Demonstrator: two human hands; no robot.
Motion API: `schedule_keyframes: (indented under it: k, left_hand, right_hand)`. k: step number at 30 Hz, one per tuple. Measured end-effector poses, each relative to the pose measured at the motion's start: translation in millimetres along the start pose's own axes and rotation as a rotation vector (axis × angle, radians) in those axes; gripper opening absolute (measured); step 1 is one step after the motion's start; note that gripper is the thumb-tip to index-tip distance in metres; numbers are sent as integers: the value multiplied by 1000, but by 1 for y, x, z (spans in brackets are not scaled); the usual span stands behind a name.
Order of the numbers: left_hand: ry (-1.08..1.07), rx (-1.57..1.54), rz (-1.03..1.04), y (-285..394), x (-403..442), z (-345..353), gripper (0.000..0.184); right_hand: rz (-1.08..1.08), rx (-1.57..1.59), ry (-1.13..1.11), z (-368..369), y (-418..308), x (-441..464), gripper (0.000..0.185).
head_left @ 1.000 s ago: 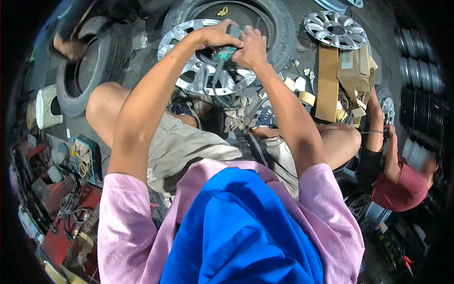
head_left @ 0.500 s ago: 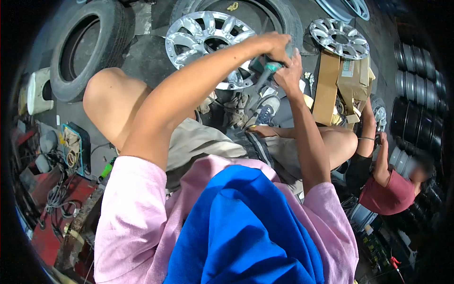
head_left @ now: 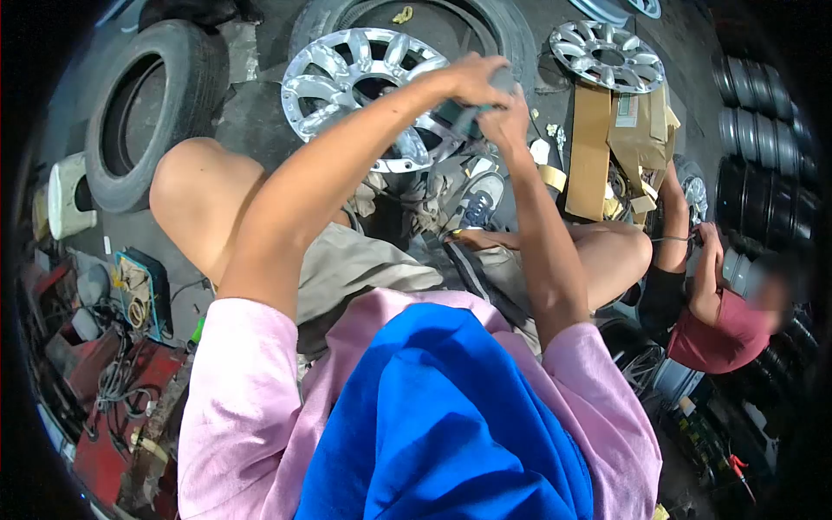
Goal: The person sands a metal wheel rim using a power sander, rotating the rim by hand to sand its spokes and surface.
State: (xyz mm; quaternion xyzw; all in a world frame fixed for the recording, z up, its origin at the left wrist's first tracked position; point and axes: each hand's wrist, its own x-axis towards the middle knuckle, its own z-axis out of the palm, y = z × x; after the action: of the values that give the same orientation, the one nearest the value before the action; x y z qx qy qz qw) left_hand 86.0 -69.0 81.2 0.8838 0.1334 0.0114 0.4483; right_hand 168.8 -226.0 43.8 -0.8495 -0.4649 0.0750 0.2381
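Note:
Both my hands are wrapped round a teal-and-grey power tool (head_left: 502, 81), blurred, its exact kind hard to make out. My left hand (head_left: 472, 81) grips it from the left, over the right edge of a silver alloy wheel (head_left: 336, 66). Close beside it, my right hand (head_left: 505, 123) closes on the tool's near side. The wheel lies face up, with smeared, patchy spokes. Its working contact with the tool, if any, is hidden by the hands and blur.
A tyre (head_left: 518, 43) lies behind the wheel, and another tyre (head_left: 173, 113) at left. On a cardboard box (head_left: 589, 156) sits a second alloy wheel (head_left: 572, 45). A co-worker in a red shirt (head_left: 715, 334) sits at right, near stacked dark rims (head_left: 747, 204). A white stool (head_left: 65, 195) stands left.
My hands and the tool have shifted slightly left and have turned a little. The whole view has shifted a bit too. Both hands keep their hold.

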Motion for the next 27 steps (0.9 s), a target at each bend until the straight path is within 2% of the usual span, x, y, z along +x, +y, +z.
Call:
schedule_keyframes:
  k: [2,4,5,7,8,9,10,11,12,13,14,15,17,19,20,21,23,25,27]
  left_hand:
    - [-49,16,29,15,11,22,92]
    - [-192,-48,194,27,11,35,89]
    - [-205,-49,196,30,9,35,89]
    - [-392,-310,24,41,1,12,80]
    - [-296,-285,7,35,1,9,69]
    - [-114,-211,52,3,12,24,60]
    - [-71,-168,-10,-8,6,14,52]
    - [-190,-22,-50,-25,4,5,49]
    - [-307,126,-87,-41,2,-2,46]
    - [-406,196,-137,-46,-10,-5,54]
    - [-416,336,-89,-50,-24,-5,63]
    - [-536,326,-190,-29,-43,-13,80]
    - [-565,463,-324,3,-66,-1,110]
    - [-381,488,-284,0,-87,25,113]
    - [-287,479,-274,-3,-95,33,108]
    - [-297,482,-268,-3,-98,33,108]
    - [-283,485,-219,-3,-100,26,99]
    - [-305,467,-185,-13,-111,20,98]
    - [-258,455,83,-36,-131,14,100]
  right_hand:
    - [3,44,-4,7,23,-24,55]
    - [117,292,250,23,39,-48,58]
    - [156,376,340,26,42,-57,60]
    - [232,511,408,20,27,-64,67]
    - [258,547,429,15,18,-62,70]
    - [265,558,436,4,2,-62,70]
    - [351,517,366,-11,-14,-64,74]
    - [434,473,298,-20,-22,-66,79]
    - [392,412,361,-11,-7,-68,82]
    - [397,417,377,-14,-2,-70,82]
    - [380,358,381,-17,3,-72,80]
    - [365,299,384,-20,5,-73,78]
    - [341,250,430,-22,2,-79,74]
    - [314,199,465,-20,3,-83,70]
    - [322,145,502,-16,4,-86,69]
    - [333,90,540,-16,1,-90,68]
    - [339,168,598,-22,-3,-94,65]
    - [382,227,622,-27,-7,-97,64]
    - [343,209,632,-29,-13,-100,63]
